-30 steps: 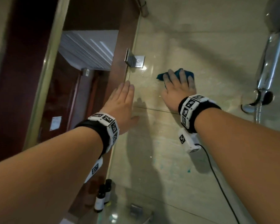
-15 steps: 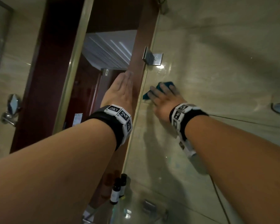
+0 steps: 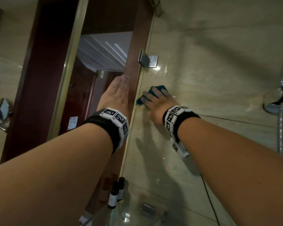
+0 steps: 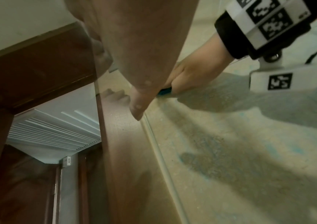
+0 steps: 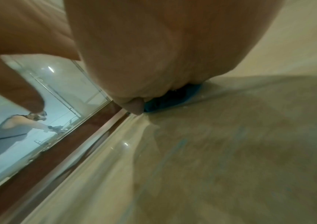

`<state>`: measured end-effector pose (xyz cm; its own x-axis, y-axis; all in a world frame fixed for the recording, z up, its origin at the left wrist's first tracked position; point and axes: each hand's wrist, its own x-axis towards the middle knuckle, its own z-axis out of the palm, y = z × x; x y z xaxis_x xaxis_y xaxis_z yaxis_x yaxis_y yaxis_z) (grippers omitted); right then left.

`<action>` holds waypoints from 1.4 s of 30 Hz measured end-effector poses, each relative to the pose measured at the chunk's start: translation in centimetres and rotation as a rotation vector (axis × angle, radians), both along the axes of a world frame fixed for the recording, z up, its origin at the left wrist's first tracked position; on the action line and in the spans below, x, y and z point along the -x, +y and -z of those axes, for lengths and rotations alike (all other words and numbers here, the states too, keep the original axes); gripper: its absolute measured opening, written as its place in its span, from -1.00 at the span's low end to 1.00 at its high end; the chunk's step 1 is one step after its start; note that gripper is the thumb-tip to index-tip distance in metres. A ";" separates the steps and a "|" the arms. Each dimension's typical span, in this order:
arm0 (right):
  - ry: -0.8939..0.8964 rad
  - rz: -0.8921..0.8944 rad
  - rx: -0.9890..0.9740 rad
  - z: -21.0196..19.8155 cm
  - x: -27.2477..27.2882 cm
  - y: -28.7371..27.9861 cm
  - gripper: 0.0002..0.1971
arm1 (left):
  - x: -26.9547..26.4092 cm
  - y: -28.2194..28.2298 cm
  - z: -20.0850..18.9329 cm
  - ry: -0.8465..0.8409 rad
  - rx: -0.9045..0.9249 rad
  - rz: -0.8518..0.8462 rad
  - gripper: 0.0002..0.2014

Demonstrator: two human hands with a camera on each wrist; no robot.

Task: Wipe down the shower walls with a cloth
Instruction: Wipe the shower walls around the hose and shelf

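Observation:
A small teal cloth (image 3: 158, 88) lies flat against the beige tiled shower wall (image 3: 211, 66), close to the corner where the wall meets the glass panel. My right hand (image 3: 155, 99) presses on it with fingers spread and fairly straight; the cloth (image 5: 165, 100) shows under the palm in the right wrist view, and its teal edge (image 4: 164, 91) shows in the left wrist view. My left hand (image 3: 119, 90) rests flat with straight fingers on the glass panel (image 3: 132, 111), left of the corner.
A metal bracket (image 3: 148, 60) fixes the glass to the wall above the cloth. A chrome shower holder and hose (image 3: 282, 111) hang at the right. Small dark bottles (image 3: 115, 194) stand on a glass shelf (image 3: 137, 214) below. A round mirror (image 3: 3, 110) is far left.
The right hand has slid the cloth left along the wall towards the glass corner. The left hand has moved up on the glass panel.

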<state>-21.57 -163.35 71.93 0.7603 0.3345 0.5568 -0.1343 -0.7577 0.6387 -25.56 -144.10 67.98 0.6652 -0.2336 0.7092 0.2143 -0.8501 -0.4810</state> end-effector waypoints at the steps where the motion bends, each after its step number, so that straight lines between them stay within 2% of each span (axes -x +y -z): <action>1: -0.026 -0.004 0.017 -1.0 0.4 -0.6 -0.37 | 0.1 0.1 0.0 0.000 -0.003 -0.004 -0.25; 4: -0.158 0.040 -0.084 -5.6 2.5 -2.8 -0.29 | 0.2 -0.1 0.2 0.012 -0.017 -0.004 -0.27; 6: -0.235 0.064 -0.169 -7.9 4.0 -4.5 -0.32 | 0.3 -0.3 0.4 0.024 -0.012 -0.016 -0.27; 8: -0.265 0.076 -0.224 -8.6 5.0 -5.8 -0.37 | 0.4 -0.5 0.5 0.032 0.003 -0.033 -0.26; 13: -0.261 0.076 -0.296 -5.5 4.7 -3.9 -0.31 | 0.4 -0.4 0.5 0.013 -0.009 -0.046 -0.25; 16: -0.181 0.046 -0.224 -1.3 3.9 -2.4 -0.21 | 0.5 -0.2 0.6 0.007 -0.026 -0.045 -0.27; 20: -0.087 0.031 -0.202 3.3 3.0 -1.9 -0.20 | 0.6 -0.1 1.1 0.017 -0.049 -0.049 -0.30; 22: -0.069 0.015 -0.176 3.2 3.1 -2.3 -0.23 | 0.4 0.0 1.6 0.020 -0.063 -0.054 -0.29; 25: -0.049 0.014 -0.141 0.8 3.7 -3.0 -0.26 | 0.1 0.1 2.3 0.027 -0.067 -0.051 -0.27; 29: -0.136 0.042 -0.196 -2.4 4.0 -3.2 -0.26 | -0.9 -0.1 3.3 0.037 -0.096 -0.062 -0.28; 33: -0.182 0.029 -0.240 -1.3 3.0 -2.0 -0.25 | -1.8 -0.2 4.2 0.041 -0.129 -0.071 -0.29; 38: -0.105 0.013 -0.187 1.7 1.5 -0.6 -0.27 | -1.8 -0.3 5.1 0.065 -0.177 -0.052 -0.27; 42: -0.093 0.039 -0.141 -0.9 3.7 -2.4 -0.28 | -1.3 -0.4 5.2 0.101 -0.169 -0.015 -0.30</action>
